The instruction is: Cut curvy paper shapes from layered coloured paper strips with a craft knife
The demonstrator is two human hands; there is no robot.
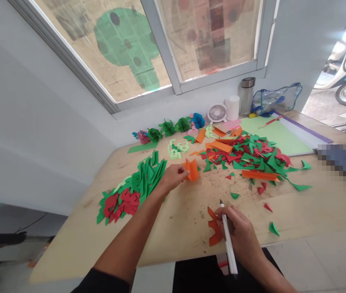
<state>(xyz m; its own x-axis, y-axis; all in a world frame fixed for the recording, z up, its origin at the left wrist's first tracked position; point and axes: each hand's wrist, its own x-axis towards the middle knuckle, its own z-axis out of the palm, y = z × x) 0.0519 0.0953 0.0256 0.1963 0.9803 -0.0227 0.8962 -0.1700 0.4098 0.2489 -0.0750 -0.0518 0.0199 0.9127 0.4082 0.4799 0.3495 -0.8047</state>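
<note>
My left hand (175, 178) is stretched forward over the table, its fingers pinching a folded piece of orange paper (193, 170) that stands up off the wood. Close to the front edge, my right hand (237, 228) is closed around a white pen (228, 240), its dark tip pointing away from me. An orange paper cut-out (214, 238) with a curved, notched edge lies under the fingers of that hand; whether they grip it too is hidden. To the left of my left arm are piled green folded paper pieces (150, 177) and red paper cut-outs (122, 203).
A heap of red and green paper scraps (261, 156) covers the table's right half, with orange strips (260, 175) among them. Along the wall stand paper figures (168, 127), a small fan (217, 112), a bottle (247, 97) and a clear pouch (277, 99). A green sheet (278, 132) lies at the right.
</note>
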